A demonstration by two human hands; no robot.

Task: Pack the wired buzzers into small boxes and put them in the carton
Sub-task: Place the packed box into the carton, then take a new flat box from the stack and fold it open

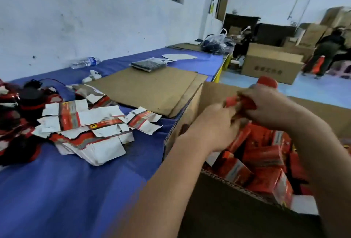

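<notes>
Both sets of fingers [245, 103] are curled around one small red box [240, 102], held above the open carton [191, 110]; motion blur hides which flap is under which fingertip. The left hand [216, 125] steadies it from below and the right hand [273, 103] works its far end. Judging by this, the step is closing the box: tuck the flap fully in, then set it flat among the packed boxes [266, 163] directly beneath. Well to the left of the fingers, flat unfolded boxes [91, 129] and loose wired buzzers [24, 101] wait on the blue surface [76, 190].
</notes>
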